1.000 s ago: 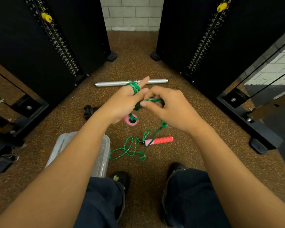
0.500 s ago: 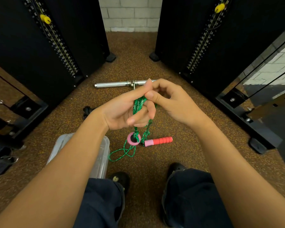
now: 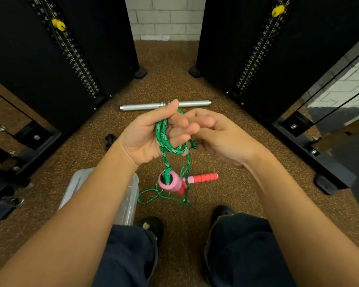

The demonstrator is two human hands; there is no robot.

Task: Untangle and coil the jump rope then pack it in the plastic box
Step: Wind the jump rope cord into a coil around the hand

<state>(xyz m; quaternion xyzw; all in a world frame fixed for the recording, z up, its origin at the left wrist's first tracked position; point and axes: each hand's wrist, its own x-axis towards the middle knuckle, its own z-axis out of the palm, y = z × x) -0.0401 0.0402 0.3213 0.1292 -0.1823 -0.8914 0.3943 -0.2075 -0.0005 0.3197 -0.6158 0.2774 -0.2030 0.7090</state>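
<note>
Several loops of the green jump rope [image 3: 164,137] are wound around the fingers of my left hand [image 3: 147,135], which is closed on them. One pink handle [image 3: 171,183] dangles from the loops just below that hand. The other pink and red handle [image 3: 203,178] lies on the floor, with a slack tangle of rope [image 3: 153,195] beside it. My right hand [image 3: 218,135] is right of the left hand, fingers curled, pinching a strand that runs down to the floor. The clear plastic box [image 3: 131,193] sits on the floor at lower left, partly hidden by my left forearm.
Black weight-stack machines [image 3: 60,59] stand on both sides, with a narrow floor gap between them. A silver metal bar [image 3: 145,106] lies on the speckled brown floor beyond my hands. My shoes [image 3: 151,226] and dark trousers are at the bottom.
My left hand has rotated palm-up with more rope wound on it. The dangling pink handle has risen and swung toward me. The loose rope on the floor has shrunk.
</note>
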